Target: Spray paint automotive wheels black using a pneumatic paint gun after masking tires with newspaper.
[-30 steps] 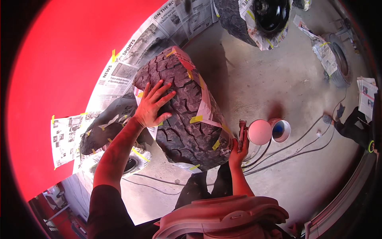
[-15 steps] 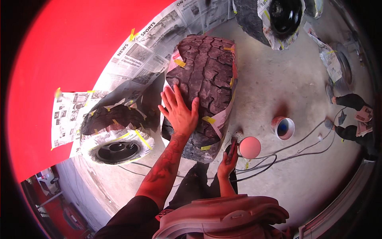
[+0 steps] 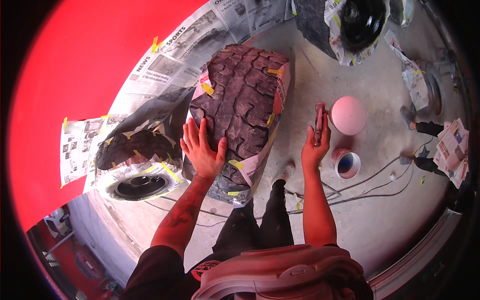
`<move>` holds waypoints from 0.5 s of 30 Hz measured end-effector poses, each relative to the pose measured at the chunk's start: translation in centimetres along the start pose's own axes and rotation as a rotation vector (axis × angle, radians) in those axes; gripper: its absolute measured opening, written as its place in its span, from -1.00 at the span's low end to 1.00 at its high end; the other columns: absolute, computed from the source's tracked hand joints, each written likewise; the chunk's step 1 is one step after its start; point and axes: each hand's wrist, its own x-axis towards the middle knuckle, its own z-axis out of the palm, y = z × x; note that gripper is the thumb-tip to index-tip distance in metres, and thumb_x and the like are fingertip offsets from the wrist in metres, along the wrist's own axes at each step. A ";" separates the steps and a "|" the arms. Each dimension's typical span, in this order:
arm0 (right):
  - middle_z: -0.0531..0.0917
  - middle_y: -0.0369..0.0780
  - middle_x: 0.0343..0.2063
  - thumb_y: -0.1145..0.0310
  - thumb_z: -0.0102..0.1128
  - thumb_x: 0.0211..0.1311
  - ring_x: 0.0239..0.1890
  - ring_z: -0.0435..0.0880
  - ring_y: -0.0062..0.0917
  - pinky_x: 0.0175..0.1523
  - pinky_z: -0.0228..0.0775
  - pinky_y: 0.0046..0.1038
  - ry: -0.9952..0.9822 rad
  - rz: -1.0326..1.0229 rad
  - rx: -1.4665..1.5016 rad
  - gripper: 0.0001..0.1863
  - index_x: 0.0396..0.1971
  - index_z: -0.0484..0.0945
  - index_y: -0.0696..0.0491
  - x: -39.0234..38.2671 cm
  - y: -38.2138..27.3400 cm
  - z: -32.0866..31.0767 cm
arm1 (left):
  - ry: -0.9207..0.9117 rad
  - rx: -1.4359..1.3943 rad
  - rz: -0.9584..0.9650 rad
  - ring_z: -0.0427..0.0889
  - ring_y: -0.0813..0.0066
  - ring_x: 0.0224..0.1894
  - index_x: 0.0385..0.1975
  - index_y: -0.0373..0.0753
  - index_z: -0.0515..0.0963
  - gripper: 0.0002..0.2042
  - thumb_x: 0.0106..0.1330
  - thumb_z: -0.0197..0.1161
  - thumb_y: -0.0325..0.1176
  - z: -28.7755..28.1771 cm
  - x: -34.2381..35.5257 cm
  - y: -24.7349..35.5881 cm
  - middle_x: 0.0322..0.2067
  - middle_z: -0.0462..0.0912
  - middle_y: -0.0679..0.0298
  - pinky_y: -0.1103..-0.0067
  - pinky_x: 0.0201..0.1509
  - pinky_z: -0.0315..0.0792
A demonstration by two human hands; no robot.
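At far left, a red panel (image 3: 75, 65), bordered by newspaper sheets (image 3: 160, 60). Below it, a smaller tyre (image 3: 137, 150), with paper (image 3: 112, 186) and yellow tape (image 3: 171, 172) around its near side. Then the left hand (image 3: 206, 159) — laid open against the left edge of a large tyre (image 3: 240, 115), with fingers spread, gripping nothing. At centre, that large tyre: stands upright on the concrete floor (image 3: 315, 65), just ahead of dark-trousered legs (image 3: 274, 215). Runs lengthwise away from these, with far end slightly to the right; points its sides left and right, so probably lies crosswise at the axle. Looks already masked along both flanks with paper and tape; shows bare tread between. Cannot tell how much remains. Well apart, to the right, the right hand (image 3: 315, 152) — closed around a spray gun (image 3: 319, 122), with a pink disc (image 3: 349, 115) just beside, perhaps its cup. Beyond, a white bucket (image 3: 339, 155), another masked tyre (image 3: 312, 27) and, at far right, a co-worker's legs (image 3: 430, 127).
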 end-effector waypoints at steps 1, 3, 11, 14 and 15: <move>0.52 -0.09 0.13 0.52 0.23 0.22 0.13 0.54 -0.32 0.17 0.34 -0.35 -0.009 -0.043 -0.011 -0.41 0.28 0.35 0.11 2.6 -0.7 1.5 | -0.010 -0.003 0.000 -0.07 -0.03 0.48 0.40 -0.08 0.18 -0.23 0.24 0.13 0.19 -0.1 0.0 0.2 0.43 0.03 -0.01 -0.05 0.40 -0.20; 0.58 -0.13 0.06 0.46 0.25 0.22 0.06 0.59 -0.30 0.11 0.39 -0.38 -0.070 -0.101 -0.056 -0.42 0.27 0.39 0.00 7.2 -2.4 4.1 | 0.011 0.033 0.027 -0.02 0.00 0.47 0.37 -0.09 0.22 -0.27 0.25 0.14 0.13 -0.5 0.5 0.3 0.42 0.07 0.02 0.01 0.41 -0.16; 0.61 -0.22 -0.05 0.37 0.35 0.11 -0.05 0.59 -0.22 -0.02 0.45 -0.26 -0.193 -0.367 -0.102 -0.37 0.24 0.42 -0.15 17.7 -3.6 13.0 | -0.016 -0.009 0.053 -0.02 -0.08 0.46 0.37 -0.12 0.24 -0.24 0.20 0.15 0.16 -0.7 0.6 -0.7 0.41 0.07 -0.04 -0.02 0.39 -0.15; 0.62 -0.22 -0.10 0.38 0.35 0.10 -0.08 0.59 -0.21 -0.04 0.45 -0.25 -0.248 -0.362 -0.143 -0.37 0.23 0.43 -0.15 18.3 -3.8 16.0 | -0.039 -0.034 0.063 -0.01 -0.10 0.46 0.37 -0.12 0.23 -0.23 0.20 0.14 0.16 -1.0 0.3 -1.2 0.41 0.06 -0.05 -0.02 0.39 -0.16; 0.62 -0.22 -0.10 0.38 0.35 0.10 -0.08 0.59 -0.21 -0.04 0.45 -0.25 -0.259 -0.358 -0.138 -0.37 0.23 0.43 -0.15 18.2 -3.5 16.6 | -0.042 -0.058 0.072 -0.01 -0.11 0.46 0.37 -0.13 0.23 -0.23 0.20 0.14 0.17 -1.1 0.2 -1.3 0.41 0.07 -0.06 -0.02 0.39 -0.16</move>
